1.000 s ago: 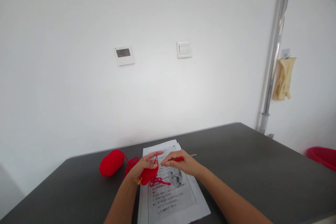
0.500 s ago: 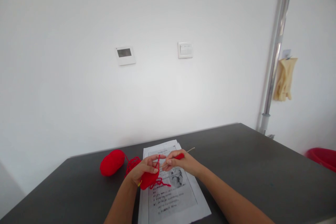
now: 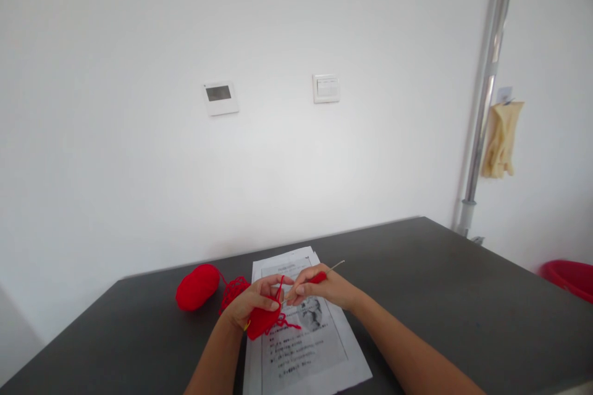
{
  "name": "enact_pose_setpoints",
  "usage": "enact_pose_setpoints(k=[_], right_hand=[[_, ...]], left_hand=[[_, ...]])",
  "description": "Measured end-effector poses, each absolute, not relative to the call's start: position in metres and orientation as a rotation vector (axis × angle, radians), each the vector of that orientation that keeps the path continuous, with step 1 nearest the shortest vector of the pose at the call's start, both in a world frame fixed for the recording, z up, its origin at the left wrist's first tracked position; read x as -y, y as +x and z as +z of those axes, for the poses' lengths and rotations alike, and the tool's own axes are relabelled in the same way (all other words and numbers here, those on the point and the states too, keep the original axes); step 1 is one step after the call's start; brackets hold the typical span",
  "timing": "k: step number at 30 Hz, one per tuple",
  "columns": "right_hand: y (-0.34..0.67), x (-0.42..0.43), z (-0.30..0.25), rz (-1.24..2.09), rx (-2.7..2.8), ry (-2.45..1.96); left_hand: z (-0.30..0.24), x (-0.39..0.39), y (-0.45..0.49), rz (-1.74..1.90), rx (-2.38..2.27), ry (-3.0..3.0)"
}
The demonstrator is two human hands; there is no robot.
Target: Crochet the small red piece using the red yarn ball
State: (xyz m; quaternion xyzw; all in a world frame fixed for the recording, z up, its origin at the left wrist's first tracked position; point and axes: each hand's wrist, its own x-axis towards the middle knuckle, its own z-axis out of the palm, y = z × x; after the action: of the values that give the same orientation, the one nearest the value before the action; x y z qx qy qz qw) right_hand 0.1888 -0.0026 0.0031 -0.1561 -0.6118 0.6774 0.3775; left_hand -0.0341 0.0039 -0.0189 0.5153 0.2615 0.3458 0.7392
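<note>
My left hand (image 3: 254,302) pinches a piece of red crochet work (image 3: 263,322) between thumb and fingers, and a strand of red yarn runs up over its raised index finger. A small yellow thing, perhaps a stitch marker, shows at the work's lower left edge. In my right hand (image 3: 319,287) is a crochet hook (image 3: 317,278) with a red grip; its thin metal end sticks out at the upper right. The other end meets the work by my left fingertips, where the exact loop is too small to make out. Loose red yarn tails hang below the work.
A ball of red yarn (image 3: 198,287) and a loose tangle of yarn (image 3: 234,291) lie left of my hands. Printed sheets (image 3: 319,364) are under them on the dark table (image 3: 440,296). A white wall rises behind; a red rounded object (image 3: 567,278) stands at right.
The hook's tip has shifted slightly at the edge of the work, and my hands sit marginally closer together. The yarn ball and sheets have stayed put.
</note>
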Motion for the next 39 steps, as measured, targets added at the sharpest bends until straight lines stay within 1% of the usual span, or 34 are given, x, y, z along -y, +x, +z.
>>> enact_pose_setpoints(k=[13, 21, 39], right_hand=[[0.1918, 0.0014, 0.0021, 1.774, 1.581, -0.399], [0.1952, 0.002, 0.0061, 1.741, 1.631, -0.4], [0.194, -0.0036, -0.0011, 1.806, 1.518, -0.349]], left_hand=[[-0.0189, -0.0037, -0.0317, 0.673, -0.58, 1.124], [-0.0197, -0.005, -0.0335, 0.696, -0.589, 1.123], [-0.0227, -0.0079, -0.0322, 0.71, -0.558, 1.131]])
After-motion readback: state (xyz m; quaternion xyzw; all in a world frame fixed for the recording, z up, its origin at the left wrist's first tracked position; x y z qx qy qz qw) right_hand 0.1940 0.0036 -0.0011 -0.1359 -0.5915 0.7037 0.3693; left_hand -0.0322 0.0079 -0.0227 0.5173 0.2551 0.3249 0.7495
